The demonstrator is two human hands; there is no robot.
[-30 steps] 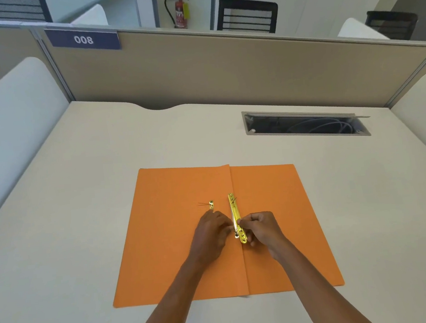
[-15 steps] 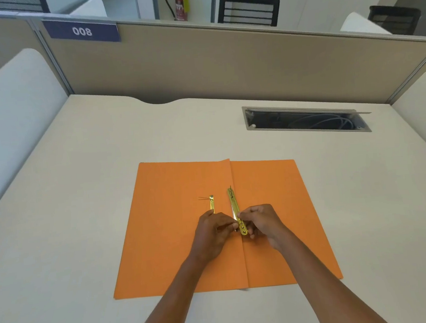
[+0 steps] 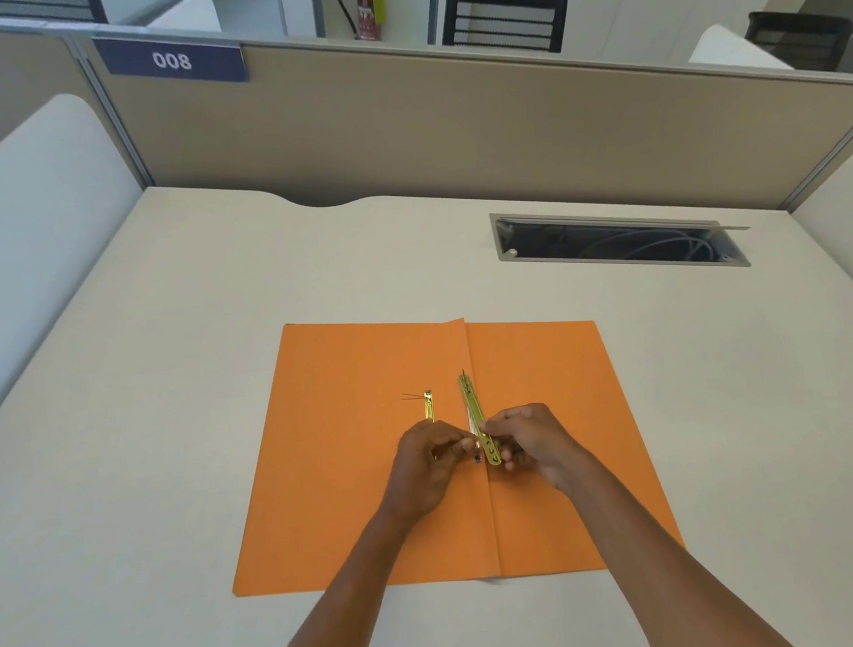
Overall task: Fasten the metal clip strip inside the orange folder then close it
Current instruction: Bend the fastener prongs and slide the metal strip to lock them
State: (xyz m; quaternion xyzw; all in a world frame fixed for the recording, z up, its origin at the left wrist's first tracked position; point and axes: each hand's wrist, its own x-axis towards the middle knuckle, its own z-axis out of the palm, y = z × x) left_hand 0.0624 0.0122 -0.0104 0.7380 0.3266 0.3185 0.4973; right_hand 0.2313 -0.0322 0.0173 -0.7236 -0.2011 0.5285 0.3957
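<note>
Head view: the orange folder (image 3: pixel 374 457) is lying open and flat on the desk (image 3: pixel 116 453), nearer the desk's front edge than its rear edge, with the centre crease running front to rear. The metal clip strip (image 3: pixel 478 422) is lying along this crease, its rear end free and its front end sitting between the two hands. A second, shorter brass piece (image 3: pixel 428 405) is lying on the left leaf just beside the crease, with thin prongs showing at its rear end; its front end is disappearing under the left hand.

The right hand (image 3: pixel 532 440) is curling its fingers over the front end of the strip and appears to be pinching it. The left hand (image 3: pixel 426 460) is closing its thumb and fingertips together at the crease, touching or nearly touching the strip; whether a small part is being held between them cannot be determined.

Judgement: the fastening step is in progress, and the folder is not yet closed.

Hazards from here:
- The strip is thin and gripped at one end only, so the free rear end is likely to swing off the crease
- The prongs may bend aside if the holes are not aligned
- Closing the folder before locking would leave the strip loose
</note>
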